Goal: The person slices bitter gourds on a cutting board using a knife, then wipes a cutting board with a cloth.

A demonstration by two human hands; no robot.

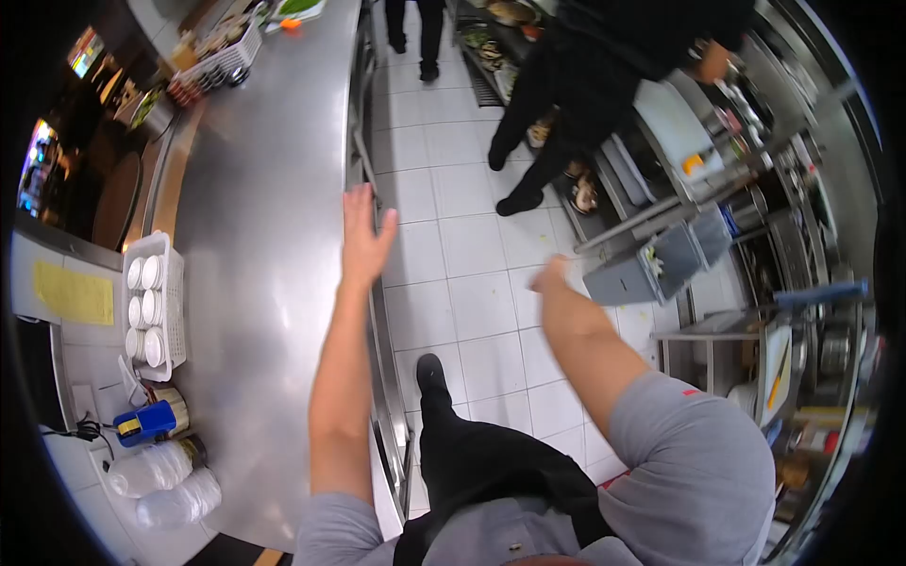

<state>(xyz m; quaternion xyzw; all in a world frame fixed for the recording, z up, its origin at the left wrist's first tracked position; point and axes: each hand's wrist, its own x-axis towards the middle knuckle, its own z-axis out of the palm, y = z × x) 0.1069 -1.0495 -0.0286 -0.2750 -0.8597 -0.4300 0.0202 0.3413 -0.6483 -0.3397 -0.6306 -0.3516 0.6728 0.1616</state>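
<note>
My left hand (pixel 364 236) reaches forward over the edge of the long steel counter (pixel 264 245). Its fingers are stretched out, the thumb stands apart, and it holds nothing. I cannot tell whether it touches the counter edge. My right hand (pixel 550 273) hangs over the tiled floor (pixel 472 292), left of a grey bin (pixel 623 280). It is foreshortened and its fingers hardly show, so their shape is unclear. No object is visible in it.
White lidded tubs fill a plastic basket (pixel 176 311) on the counter's left, with clear plastic bottles (pixel 160 472) nearer me. A person in black (pixel 585 94) stands at the right-hand shelves; another person's legs (pixel 415 33) are farther down the aisle. A cutting board (pixel 675 123) lies at right.
</note>
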